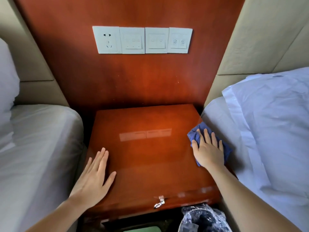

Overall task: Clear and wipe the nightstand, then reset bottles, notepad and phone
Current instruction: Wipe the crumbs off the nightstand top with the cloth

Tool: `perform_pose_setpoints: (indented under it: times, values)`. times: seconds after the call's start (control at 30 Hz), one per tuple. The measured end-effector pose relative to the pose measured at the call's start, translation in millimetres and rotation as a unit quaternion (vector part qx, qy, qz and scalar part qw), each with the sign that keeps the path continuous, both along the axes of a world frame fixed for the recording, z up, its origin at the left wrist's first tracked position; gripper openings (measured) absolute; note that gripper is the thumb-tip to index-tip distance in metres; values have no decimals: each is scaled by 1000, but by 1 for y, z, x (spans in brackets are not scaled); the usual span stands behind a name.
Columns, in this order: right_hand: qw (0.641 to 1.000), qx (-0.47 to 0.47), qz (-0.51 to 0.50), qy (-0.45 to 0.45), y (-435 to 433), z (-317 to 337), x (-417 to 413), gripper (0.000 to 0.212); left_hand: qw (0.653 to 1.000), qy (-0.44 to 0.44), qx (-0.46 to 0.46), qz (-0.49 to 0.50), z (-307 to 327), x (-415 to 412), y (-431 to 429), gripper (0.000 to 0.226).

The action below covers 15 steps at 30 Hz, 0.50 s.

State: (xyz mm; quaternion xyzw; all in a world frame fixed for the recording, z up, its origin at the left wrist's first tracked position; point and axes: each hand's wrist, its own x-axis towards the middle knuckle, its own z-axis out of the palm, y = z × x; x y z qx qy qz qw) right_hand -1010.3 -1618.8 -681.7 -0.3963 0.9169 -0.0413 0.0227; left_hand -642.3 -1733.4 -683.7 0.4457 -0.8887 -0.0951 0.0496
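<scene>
One cloth (194, 135), one nightstand (147, 158)

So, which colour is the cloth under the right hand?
Blue; the cloth shows best in the head view.

Light: even, moderately bright.
Glare: switch plates (142, 40) mirrored on nightstand (150, 164) top.
Edges: wide-angle bending; front edge blurred.

No legible text, brand or number. The rightmost switch plate (179, 40) bears two round symbols, too blurred to read.
</scene>
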Motion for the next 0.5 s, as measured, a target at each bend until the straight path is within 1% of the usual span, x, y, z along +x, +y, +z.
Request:
perform_pose_setpoints:
  times: [0.13,0.27,0.33,0.43,0.5]
  values:
    - [999,8,-13,-32,-60,4,-22,63,1000,1,-16,-8,-5,-1,-4,90]
    - [999,20,-18,-44,-126,7,-37,68,999,-1,-37,-14,-4,-1,-4,81]
    - [998,28,-14,-45,-156,5,-38,69,999,-8,-33,-18,-3,-1,-5,74]
    - [998,36,7,-47,-201,8,-17,69,999,-12,-45,-19,-6,0,-7,73]
    - [997,30,54,-45,-227,8,16,68,998,-24,-48,-18,-6,0,-6,72]
